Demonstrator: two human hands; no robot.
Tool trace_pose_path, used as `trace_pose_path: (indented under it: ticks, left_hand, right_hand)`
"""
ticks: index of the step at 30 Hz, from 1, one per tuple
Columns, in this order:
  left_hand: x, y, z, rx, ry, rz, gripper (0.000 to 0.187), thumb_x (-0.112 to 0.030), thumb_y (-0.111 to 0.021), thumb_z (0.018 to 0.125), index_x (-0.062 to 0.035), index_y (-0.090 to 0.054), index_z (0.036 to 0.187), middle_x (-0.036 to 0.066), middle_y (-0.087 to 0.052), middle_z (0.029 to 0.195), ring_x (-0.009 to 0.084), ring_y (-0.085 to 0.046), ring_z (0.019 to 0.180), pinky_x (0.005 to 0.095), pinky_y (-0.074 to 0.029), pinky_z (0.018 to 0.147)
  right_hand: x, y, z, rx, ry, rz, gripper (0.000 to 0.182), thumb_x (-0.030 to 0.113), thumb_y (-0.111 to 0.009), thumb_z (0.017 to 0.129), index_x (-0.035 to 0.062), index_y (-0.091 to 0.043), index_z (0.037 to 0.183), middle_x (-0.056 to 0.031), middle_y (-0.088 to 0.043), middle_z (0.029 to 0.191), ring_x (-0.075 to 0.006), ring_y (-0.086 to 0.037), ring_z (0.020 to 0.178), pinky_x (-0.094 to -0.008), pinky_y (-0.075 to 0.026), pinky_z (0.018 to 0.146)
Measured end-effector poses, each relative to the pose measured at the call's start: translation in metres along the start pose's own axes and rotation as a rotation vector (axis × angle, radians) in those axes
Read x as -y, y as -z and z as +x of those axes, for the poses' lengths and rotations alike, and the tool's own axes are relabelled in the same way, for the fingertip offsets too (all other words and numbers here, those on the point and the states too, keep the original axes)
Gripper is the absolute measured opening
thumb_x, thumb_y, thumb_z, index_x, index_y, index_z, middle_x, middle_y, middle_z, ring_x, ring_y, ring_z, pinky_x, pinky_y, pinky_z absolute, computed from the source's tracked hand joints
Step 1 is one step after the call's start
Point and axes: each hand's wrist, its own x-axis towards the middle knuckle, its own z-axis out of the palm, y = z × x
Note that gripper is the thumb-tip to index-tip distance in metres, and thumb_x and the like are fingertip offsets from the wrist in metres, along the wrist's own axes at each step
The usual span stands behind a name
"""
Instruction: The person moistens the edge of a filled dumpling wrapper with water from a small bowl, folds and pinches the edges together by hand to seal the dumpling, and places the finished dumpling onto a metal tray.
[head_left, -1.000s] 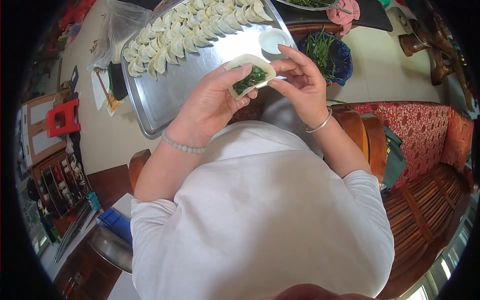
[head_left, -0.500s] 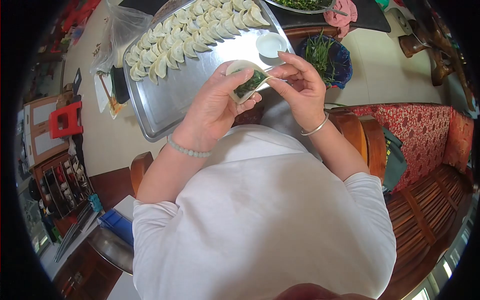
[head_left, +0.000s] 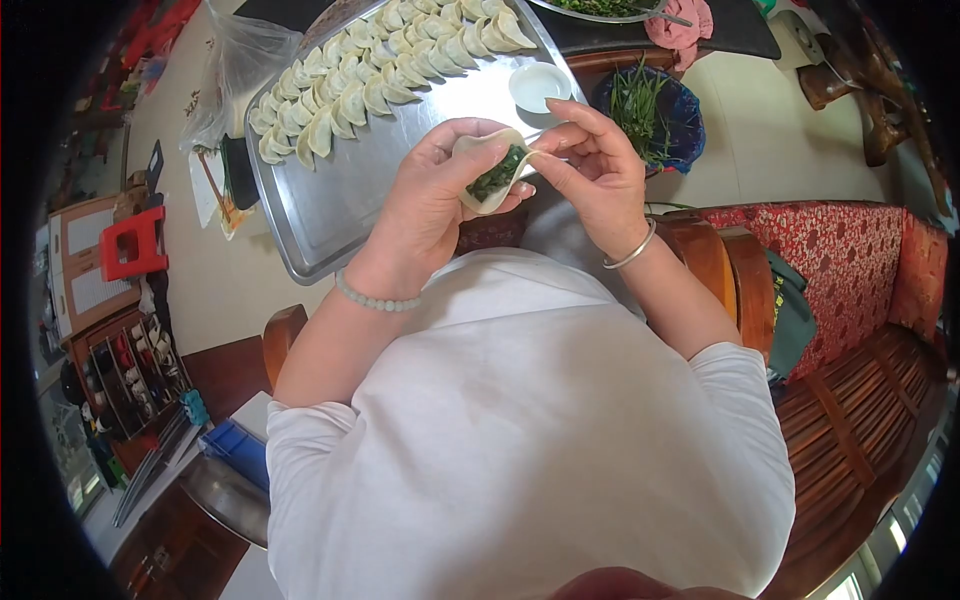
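An unsealed dumpling [head_left: 490, 182] rests in my left hand [head_left: 433, 185], a pale round wrapper with chopped green filling showing in its middle. The left thumb lies over the wrapper's upper part and the fingers curl beneath it. My right hand [head_left: 597, 172] pinches the wrapper's right edge between thumb and forefinger. Just beyond my hands is a large metal tray [head_left: 345, 215], which bears rows of folded dumplings [head_left: 385, 70]. A small white bowl [head_left: 540, 88] stands on the tray's right side, close to my right fingertips.
A bowl of chopped green filling [head_left: 610, 8] and a pink cloth [head_left: 680, 25] are at the top right. Below them sits a blue-lined bin [head_left: 685, 120] with green stalks. A clear plastic bag [head_left: 235, 65] hangs left of the tray. To the right is a red-cushioned wooden bench [head_left: 800, 240].
The dumpling has tilted slightly in my hands, so more of its green filling shows. Both hands have otherwise stayed nearly in place, the right still pinching the edge.
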Motion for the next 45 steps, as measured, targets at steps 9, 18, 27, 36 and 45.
trace_pose_path:
  ticks: [9,18,27,36,45]
  left_hand:
    - [-0.001,0.005,0.000,0.054,0.013,0.137,0.021,-0.018,-0.063,0.090,-0.0052,-0.059,0.105,0.006,-0.064,0.097,0.0178,-0.066,0.079,0.0304,-0.058,0.069]
    - [-0.003,0.005,0.002,0.039,0.045,0.179,0.019,-0.017,-0.064,0.089,-0.0058,-0.058,0.104,0.005,-0.063,0.091,0.0173,-0.066,0.072,0.0277,-0.056,0.064]
    - [-0.005,0.009,0.003,0.125,0.108,0.208,0.017,-0.015,-0.061,0.090,-0.0061,-0.058,0.104,0.006,-0.063,0.094,0.0153,-0.066,0.072,0.0261,-0.055,0.063]
    - [-0.012,0.010,0.002,0.103,0.156,0.081,0.025,-0.019,-0.062,0.090,-0.0045,-0.056,0.109,0.007,-0.064,0.098,0.0167,-0.066,0.078,0.0262,-0.056,0.069]
    - [-0.011,0.014,0.006,0.117,0.128,0.034,0.028,-0.019,-0.061,0.090,-0.0034,-0.056,0.113,0.008,-0.065,0.099,0.0171,-0.066,0.081,0.0267,-0.056,0.075]
  right_hand:
    - [0.000,0.000,0.000,0.017,-0.043,0.049,0.048,-0.005,-0.068,0.081,0.0041,-0.055,0.126,-0.0011,-0.062,0.091,-0.0090,-0.060,0.090,-0.0251,-0.049,0.084]
    - [0.000,-0.001,-0.001,0.014,-0.035,0.042,0.046,-0.006,-0.068,0.081,0.0044,-0.056,0.124,-0.0009,-0.062,0.091,-0.0087,-0.060,0.090,-0.0249,-0.050,0.083]
    - [0.004,-0.004,0.001,0.008,-0.017,-0.020,0.046,-0.005,-0.068,0.081,0.0066,-0.057,0.124,-0.0045,-0.065,0.107,-0.0125,-0.063,0.093,-0.0252,-0.051,0.082]
    - [-0.005,0.000,-0.002,0.027,0.066,-0.054,0.041,-0.006,-0.066,0.082,0.0024,-0.058,0.121,-0.0076,-0.064,0.113,-0.0148,-0.065,0.095,-0.0269,-0.051,0.085]
    - [-0.002,0.001,0.000,0.034,0.043,-0.064,0.045,-0.005,-0.067,0.082,0.0039,-0.056,0.125,-0.0064,-0.064,0.103,-0.0131,-0.063,0.094,-0.0271,-0.051,0.084]
